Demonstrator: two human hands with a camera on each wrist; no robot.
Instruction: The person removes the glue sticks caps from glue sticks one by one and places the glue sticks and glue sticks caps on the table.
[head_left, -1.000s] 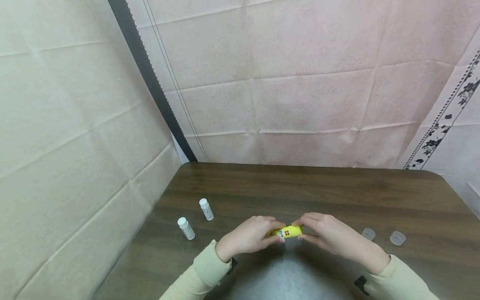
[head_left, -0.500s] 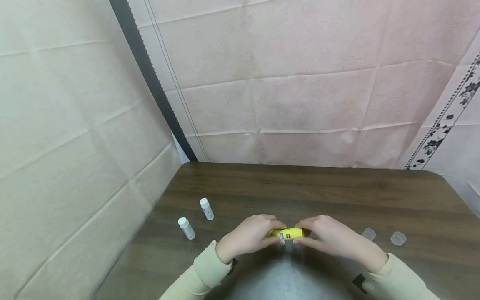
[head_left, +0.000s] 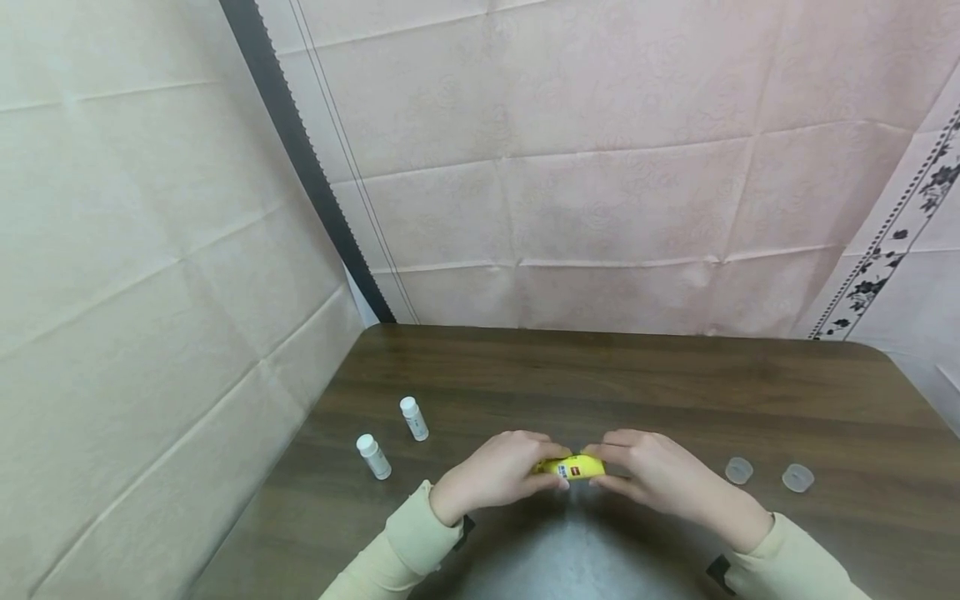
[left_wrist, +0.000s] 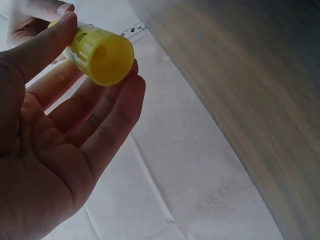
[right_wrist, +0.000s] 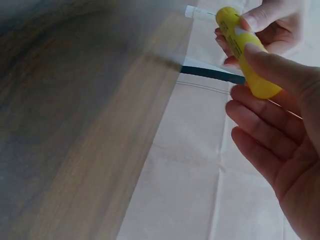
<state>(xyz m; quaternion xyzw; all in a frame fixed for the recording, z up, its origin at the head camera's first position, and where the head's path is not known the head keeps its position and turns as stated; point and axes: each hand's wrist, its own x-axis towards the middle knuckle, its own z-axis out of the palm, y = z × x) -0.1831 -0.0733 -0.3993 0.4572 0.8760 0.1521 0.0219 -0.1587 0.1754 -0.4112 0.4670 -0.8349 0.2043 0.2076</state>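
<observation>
A yellow glue stick (head_left: 576, 467) with a printed label is held sideways between both hands, above the near part of the table. The left hand (head_left: 498, 473) pinches its left end between thumb and fingers. The right hand (head_left: 652, 467) grips the right end the same way. From the left wrist view, the near end of the glue stick (left_wrist: 111, 57) is hollow, with a round part inside. The right wrist view shows the whole length of the glue stick (right_wrist: 245, 52), with the right thumb pressing on its side and the other right fingers slightly bent.
Two white bottles lie or stand on the left of the table, one nearer (head_left: 373, 457) and one farther (head_left: 414, 418). Two small clear caps, one (head_left: 738, 470) and another (head_left: 797, 477), rest right of the right hand. Cloth walls rise behind the brown table (head_left: 615, 367).
The right hand's fingers have shifted around the right end of the glue stick, moving out and back slightly. The left hand holds almost still.
</observation>
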